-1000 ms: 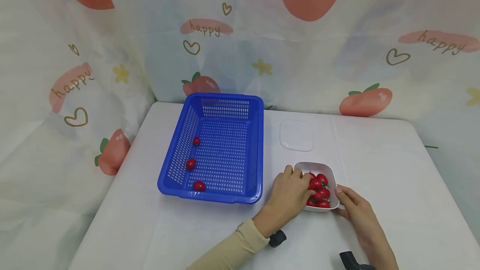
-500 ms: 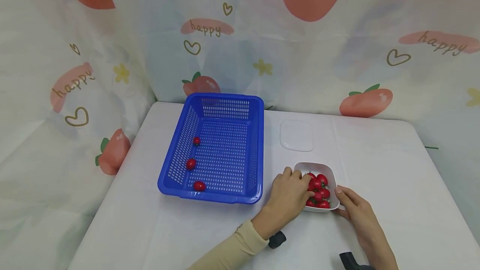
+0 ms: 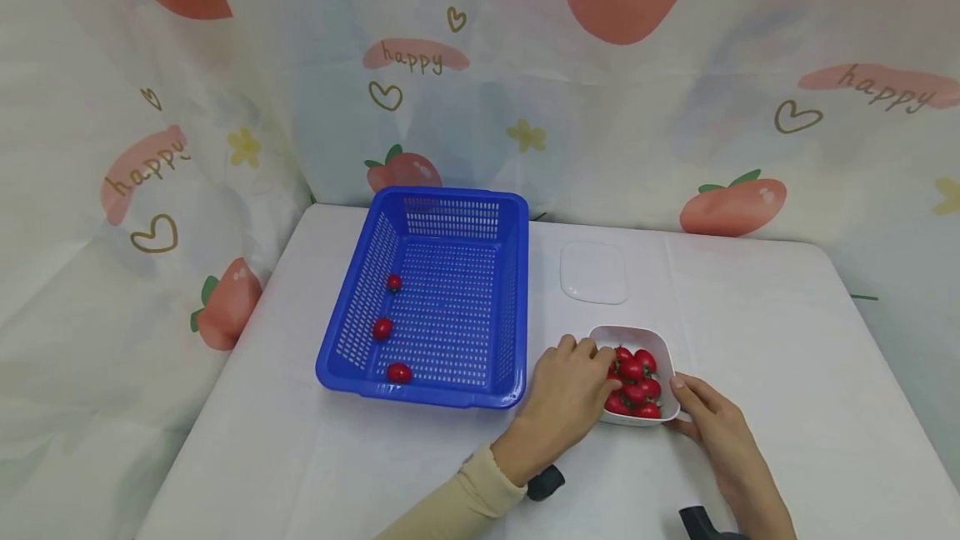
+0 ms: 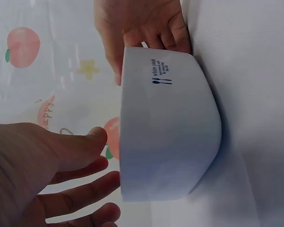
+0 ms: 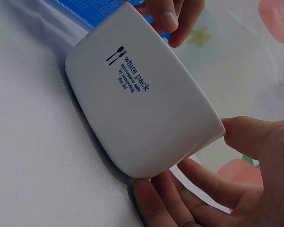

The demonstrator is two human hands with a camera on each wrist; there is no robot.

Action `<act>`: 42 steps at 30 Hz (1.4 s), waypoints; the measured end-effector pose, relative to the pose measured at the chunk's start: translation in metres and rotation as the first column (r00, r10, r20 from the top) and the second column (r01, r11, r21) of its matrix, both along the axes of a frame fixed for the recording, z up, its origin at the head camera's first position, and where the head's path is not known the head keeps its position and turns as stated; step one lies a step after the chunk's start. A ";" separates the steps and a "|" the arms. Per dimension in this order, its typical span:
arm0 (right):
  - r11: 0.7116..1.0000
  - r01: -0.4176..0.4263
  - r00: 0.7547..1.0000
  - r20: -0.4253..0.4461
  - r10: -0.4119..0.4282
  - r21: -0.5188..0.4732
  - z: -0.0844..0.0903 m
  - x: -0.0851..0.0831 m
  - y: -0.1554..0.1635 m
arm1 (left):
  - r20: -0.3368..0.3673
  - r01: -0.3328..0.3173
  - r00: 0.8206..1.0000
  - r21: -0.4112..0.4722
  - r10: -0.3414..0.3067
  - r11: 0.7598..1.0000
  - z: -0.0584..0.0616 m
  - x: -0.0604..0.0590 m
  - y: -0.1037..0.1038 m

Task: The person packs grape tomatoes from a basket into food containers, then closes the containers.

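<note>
A white plastic food container (image 3: 626, 421) printed "white pack" stands on the table, with several red cherry tomatoes (image 3: 632, 370) inside. My left hand (image 3: 567, 386) is over its left rim, thumb and fingertips next to the tomatoes. In the left wrist view, the left fingers (image 4: 87, 191) are loosely bent and spread, with no tomato showing between them and the thumb. My right hand (image 3: 716, 423) holds the container's right side. Its thumb is at the rim and its other fingers lie lower against the wall, as the right wrist view shows of the container wall (image 5: 128, 113).
Left of the container is a blue perforated basket (image 3: 512, 298) with three tomatoes along its left and front sides, one at the front (image 3: 399, 373). Behind the container lies a clear lid (image 3: 593, 273). A patterned curtain (image 3: 600, 123) hangs behind the white table (image 3: 765, 315).
My left hand has shifted slightly left and back over the container rim, so more tomatoes show. The right hand keeps its hold; the basket and lid stay where they were.
</note>
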State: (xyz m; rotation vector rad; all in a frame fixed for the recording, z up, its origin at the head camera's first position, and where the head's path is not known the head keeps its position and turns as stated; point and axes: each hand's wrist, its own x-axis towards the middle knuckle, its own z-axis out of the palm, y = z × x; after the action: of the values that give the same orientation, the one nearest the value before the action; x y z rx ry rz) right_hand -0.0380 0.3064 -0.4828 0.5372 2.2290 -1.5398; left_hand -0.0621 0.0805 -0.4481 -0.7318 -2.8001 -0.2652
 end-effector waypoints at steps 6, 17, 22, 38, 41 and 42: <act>1.000 0.000 1.000 0.007 0.000 0.000 0.001 0.000 -0.001 | 0.019 0.021 1.000 0.076 -0.022 0.997 0.009 0.004 -0.011; 1.000 0.015 1.000 -0.001 -0.015 -0.002 0.001 0.000 -0.002 | 0.011 0.104 0.994 0.174 -0.108 0.979 0.032 0.006 -0.044; 1.000 0.025 1.000 0.005 -0.024 -0.008 0.000 0.000 -0.002 | 0.152 0.205 0.963 0.123 -0.223 0.971 0.042 0.002 -0.067; 1.000 0.022 1.000 -0.005 -0.022 -0.002 0.001 0.000 -0.002 | 0.360 0.150 0.908 0.198 -0.214 0.969 0.061 -0.006 -0.145; 1.000 0.016 1.000 -0.011 -0.016 0.003 0.001 0.001 -0.002 | 0.404 0.122 0.895 0.190 -0.191 0.974 0.059 -0.008 -0.160; 1.000 0.015 1.000 -0.013 -0.015 0.006 0.001 0.001 -0.002 | 0.415 0.118 0.890 0.187 -0.188 0.975 0.059 -0.008 -0.164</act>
State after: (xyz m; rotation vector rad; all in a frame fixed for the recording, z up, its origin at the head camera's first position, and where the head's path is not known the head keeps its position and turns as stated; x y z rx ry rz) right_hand -0.0370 0.3046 -0.4817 0.5484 2.2445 -1.5491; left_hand -0.0702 -0.0836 -0.3893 -0.9589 -3.0779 -0.7564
